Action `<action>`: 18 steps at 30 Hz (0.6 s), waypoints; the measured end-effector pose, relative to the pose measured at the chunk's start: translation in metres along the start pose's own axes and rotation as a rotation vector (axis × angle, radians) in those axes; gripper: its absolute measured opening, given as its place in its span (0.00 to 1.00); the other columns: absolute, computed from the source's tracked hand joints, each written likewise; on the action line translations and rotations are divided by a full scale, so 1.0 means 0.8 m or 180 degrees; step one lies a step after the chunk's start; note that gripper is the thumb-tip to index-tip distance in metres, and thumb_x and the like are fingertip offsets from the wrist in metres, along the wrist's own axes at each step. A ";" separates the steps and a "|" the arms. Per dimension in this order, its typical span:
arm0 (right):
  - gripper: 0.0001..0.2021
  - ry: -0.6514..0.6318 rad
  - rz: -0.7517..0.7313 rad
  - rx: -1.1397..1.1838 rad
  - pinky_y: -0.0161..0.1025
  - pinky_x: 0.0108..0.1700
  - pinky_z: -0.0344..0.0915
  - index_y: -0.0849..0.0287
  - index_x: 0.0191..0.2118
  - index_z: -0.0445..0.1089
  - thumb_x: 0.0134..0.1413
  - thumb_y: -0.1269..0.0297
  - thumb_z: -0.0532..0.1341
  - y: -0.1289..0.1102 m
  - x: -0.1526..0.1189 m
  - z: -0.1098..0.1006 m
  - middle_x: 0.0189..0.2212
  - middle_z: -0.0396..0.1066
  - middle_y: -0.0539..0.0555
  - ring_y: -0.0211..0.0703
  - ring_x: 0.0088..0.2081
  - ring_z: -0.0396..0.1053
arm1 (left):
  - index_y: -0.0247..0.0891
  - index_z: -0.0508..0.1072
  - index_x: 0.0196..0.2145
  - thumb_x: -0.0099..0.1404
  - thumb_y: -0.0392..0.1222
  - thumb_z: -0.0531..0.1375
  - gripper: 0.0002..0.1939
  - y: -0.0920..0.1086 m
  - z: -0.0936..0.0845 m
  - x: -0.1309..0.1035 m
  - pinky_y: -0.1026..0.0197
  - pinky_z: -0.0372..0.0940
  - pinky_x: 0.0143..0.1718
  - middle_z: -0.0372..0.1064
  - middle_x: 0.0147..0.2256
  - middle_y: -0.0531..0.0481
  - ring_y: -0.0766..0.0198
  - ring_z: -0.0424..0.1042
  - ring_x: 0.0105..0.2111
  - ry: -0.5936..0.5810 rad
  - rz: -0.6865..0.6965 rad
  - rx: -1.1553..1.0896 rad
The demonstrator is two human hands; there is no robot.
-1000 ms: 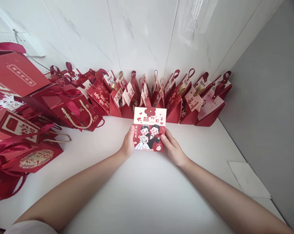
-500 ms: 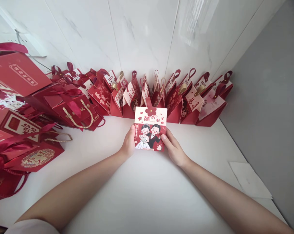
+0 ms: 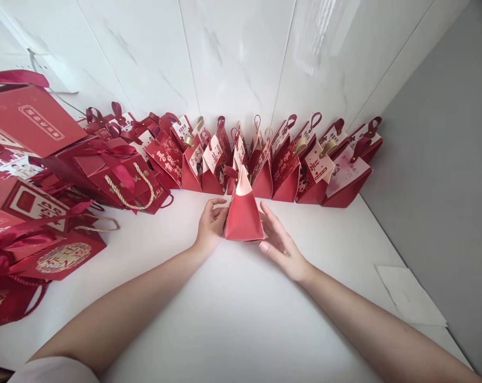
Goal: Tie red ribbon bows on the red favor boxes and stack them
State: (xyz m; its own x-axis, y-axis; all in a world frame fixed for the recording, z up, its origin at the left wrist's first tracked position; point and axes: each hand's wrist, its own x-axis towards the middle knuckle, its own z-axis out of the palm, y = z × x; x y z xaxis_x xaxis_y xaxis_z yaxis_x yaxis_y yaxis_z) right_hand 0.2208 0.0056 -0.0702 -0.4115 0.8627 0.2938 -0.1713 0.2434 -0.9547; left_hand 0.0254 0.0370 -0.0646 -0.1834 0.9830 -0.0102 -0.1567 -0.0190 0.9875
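A red triangular gift box (image 3: 244, 217) is in front of me, its narrow plain side facing me and its pale tip upward. A dark red ribbon tab shows at its upper left; its printed face is turned from view. My left hand (image 3: 212, 224) is at the box's left side, fingers curled and thumb against it, though the exact contact is partly hidden. On the other side my right hand (image 3: 285, 246) is open, thumb and fingers apart, close beside the box. Behind it stands a row of similar gift boxes (image 3: 285, 178) with ribbon loops.
Along the left, red gift bags and boxes (image 3: 71, 258) with ribbons and rope handles are piled up. A marbled tile wall (image 3: 233, 58) rises behind the row, and a grey wall (image 3: 444, 175) bounds the right. A pale sheet (image 3: 410, 295) lies on the white table (image 3: 233, 319) at right.
The gift box has turned from its printed couple face to its narrow red side. My right hand's fingers have come off it and spread; my left hand's fingers have shifted into a curl.
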 end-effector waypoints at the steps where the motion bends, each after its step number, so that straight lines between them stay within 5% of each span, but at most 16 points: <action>1: 0.34 -0.0087 -0.0071 -0.0038 0.53 0.59 0.64 0.39 0.69 0.43 0.63 0.52 0.59 -0.001 -0.001 0.002 0.70 0.45 0.50 0.53 0.68 0.47 | 0.41 0.70 0.43 0.58 0.52 0.66 0.19 0.001 0.000 -0.001 0.60 0.66 0.29 0.75 0.28 0.53 0.61 0.73 0.26 -0.0067 -0.0054 0.0081; 3: 0.36 -0.0153 -0.0146 -0.0161 0.50 0.55 0.69 0.38 0.69 0.42 0.61 0.55 0.61 -0.001 -0.003 0.006 0.70 0.44 0.51 0.54 0.68 0.47 | 0.41 0.71 0.44 0.58 0.52 0.66 0.19 0.004 0.000 -0.004 0.60 0.66 0.31 0.75 0.30 0.52 0.59 0.73 0.28 -0.0242 -0.0045 0.0177; 6: 0.35 -0.0082 -0.0267 -0.0508 0.49 0.54 0.69 0.39 0.68 0.46 0.61 0.57 0.62 0.001 -0.004 0.006 0.70 0.43 0.51 0.54 0.69 0.45 | 0.41 0.73 0.50 0.63 0.63 0.57 0.26 0.005 0.002 -0.012 0.54 0.67 0.46 0.75 0.45 0.45 0.51 0.73 0.46 -0.0794 0.0104 -0.0163; 11: 0.37 -0.0045 -0.0400 -0.0990 0.56 0.66 0.52 0.42 0.69 0.48 0.58 0.56 0.65 -0.004 -0.002 0.001 0.71 0.39 0.49 0.55 0.70 0.39 | 0.47 0.59 0.64 0.60 0.67 0.57 0.39 0.002 0.000 -0.019 0.50 0.61 0.57 0.62 0.60 0.43 0.47 0.62 0.59 -0.1810 0.0337 -0.0366; 14: 0.36 -0.0114 -0.0297 -0.0891 0.56 0.69 0.44 0.45 0.69 0.46 0.60 0.53 0.61 -0.007 0.001 0.001 0.71 0.40 0.49 0.54 0.70 0.39 | 0.48 0.54 0.66 0.61 0.62 0.60 0.40 0.000 0.000 -0.018 0.49 0.61 0.56 0.58 0.62 0.42 0.47 0.62 0.58 -0.1700 0.0695 0.0039; 18: 0.25 -0.0050 -0.0050 -0.0831 0.53 0.67 0.50 0.47 0.66 0.54 0.67 0.52 0.53 -0.003 0.004 0.004 0.67 0.51 0.51 0.52 0.67 0.49 | 0.45 0.57 0.65 0.60 0.59 0.61 0.39 0.001 0.003 -0.018 0.50 0.60 0.56 0.56 0.64 0.42 0.46 0.61 0.58 -0.1124 0.0899 0.0307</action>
State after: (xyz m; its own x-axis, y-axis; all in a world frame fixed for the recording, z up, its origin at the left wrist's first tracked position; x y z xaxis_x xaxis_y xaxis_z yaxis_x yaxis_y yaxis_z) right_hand 0.2175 0.0063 -0.0665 -0.4248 0.8514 0.3076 0.0581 0.3647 -0.9293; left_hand 0.0301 0.0229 -0.0637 0.1386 0.9441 0.2991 -0.0540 -0.2943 0.9542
